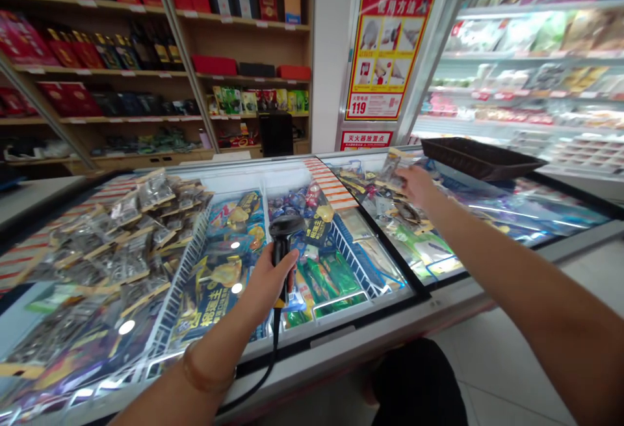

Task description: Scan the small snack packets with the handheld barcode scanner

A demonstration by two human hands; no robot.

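A black barcode scanner (284, 227) is gripped in my left hand (266, 278), with its cable hanging down past the freezer's front edge. It hangs above bags of frozen food (319, 276) in a white wire basket (188, 263). My right hand (416, 185) reaches out over the right part of the freezer, its fingers closed on a clear packet (391, 164) with a tan header strip. The packet's contents are too small to make out. Similar packets (394, 208) lie below that hand. A large heap of such packets (131, 234) covers the glass lid at the left.
A dark brown tray (480, 158) rests on the freezer's far right. The freezer's front rim (351, 348) runs across in front of me. Shelves (248, 23) of boxes and bottles stand behind, and a lit display fridge (531, 55) stands at the right.
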